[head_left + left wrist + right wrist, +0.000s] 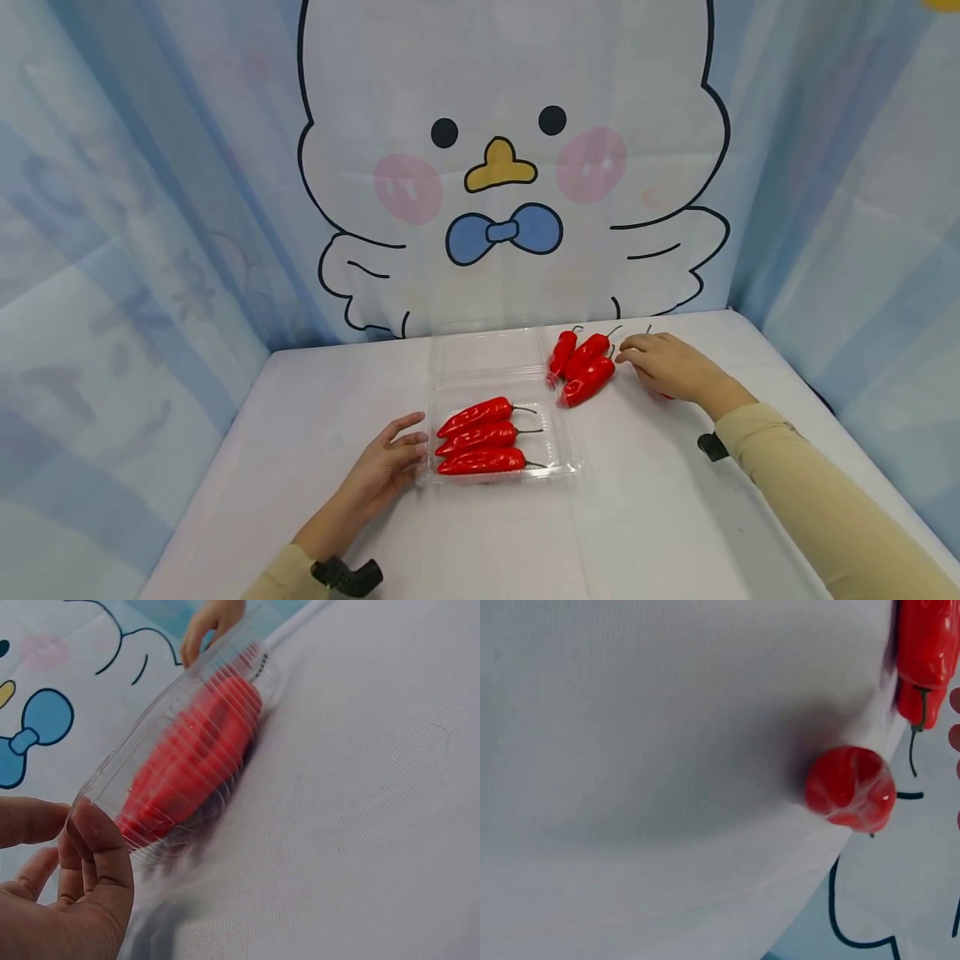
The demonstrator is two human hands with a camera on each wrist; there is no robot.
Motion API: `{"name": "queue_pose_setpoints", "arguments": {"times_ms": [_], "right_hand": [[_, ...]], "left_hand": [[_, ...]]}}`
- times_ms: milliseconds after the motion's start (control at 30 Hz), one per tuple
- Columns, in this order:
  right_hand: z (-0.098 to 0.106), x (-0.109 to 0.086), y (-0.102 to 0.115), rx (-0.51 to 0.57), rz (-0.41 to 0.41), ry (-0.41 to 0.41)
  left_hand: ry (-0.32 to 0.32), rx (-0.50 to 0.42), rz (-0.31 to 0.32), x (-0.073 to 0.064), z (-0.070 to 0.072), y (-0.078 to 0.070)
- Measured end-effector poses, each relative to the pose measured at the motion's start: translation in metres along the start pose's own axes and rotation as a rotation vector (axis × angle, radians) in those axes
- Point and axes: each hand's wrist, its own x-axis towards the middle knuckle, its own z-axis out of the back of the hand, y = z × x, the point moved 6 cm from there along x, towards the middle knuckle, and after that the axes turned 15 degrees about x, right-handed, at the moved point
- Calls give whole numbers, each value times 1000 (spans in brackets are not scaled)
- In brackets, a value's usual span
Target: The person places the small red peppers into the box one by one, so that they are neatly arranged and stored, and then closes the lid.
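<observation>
My left hand [386, 467] pinches the left edge of a clear plastic container [555, 462] between thumb and fingers, as the left wrist view shows. Three glossy red chili peppers [483, 435] lie side by side in it, stems to the right. Over another red chili pepper [851, 787] is my right hand [671, 367], fingers relaxed and slightly bent. That pepper is mostly hidden under the hand in the head view. In the right wrist view it stands apart from the fingertips [955, 739] at the image edge.
Just left of my right hand, three more red chili peppers [588, 382] lie bunched beside the container's raised clear lid [487, 350]. A white cloth covers the table [652, 517]. Behind it hangs a curtain [510, 292] with a cartoon bird; pale blue curtains flank both sides.
</observation>
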Motion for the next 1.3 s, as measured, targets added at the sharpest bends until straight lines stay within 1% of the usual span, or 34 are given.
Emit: {"name": "queue_pose_setpoints", "arguments": {"times_ms": [200, 333, 400, 533, 700, 833, 967, 1133, 1200, 1300], "right_hand": [[0, -9, -29, -2, -101, 56], [-4, -16, -48, -20, -134, 61], [-6, -19, -53, -25, -135, 61], [-6, -24, -59, -12, -138, 43], [3, -27, -58, -16, -119, -2], [7, -28, -59, 12, -137, -10], [4, -29, -61, 87, -199, 9], [-1, -31, -65, 248, -288, 26], [-3, -32, -66, 300, -310, 27], [-4, -33, -65, 356, -320, 16]], "left_hand": [[-8, 12, -6, 1, -4, -1], [7, 12, -21, 2, -7, -1], [12, 12, -23, 1, -7, -1], [9, 15, -15, 1, -7, 0], [2, 11, -7, 2, -6, -1], [-6, 8, -8, 2, -4, -1], [-3, 7, -3, 1, -2, 0], [1, 6, -9, -1, -1, 0], [5, 8, -18, -2, -1, -1], [7, 5, -22, -2, -2, -1]]}}
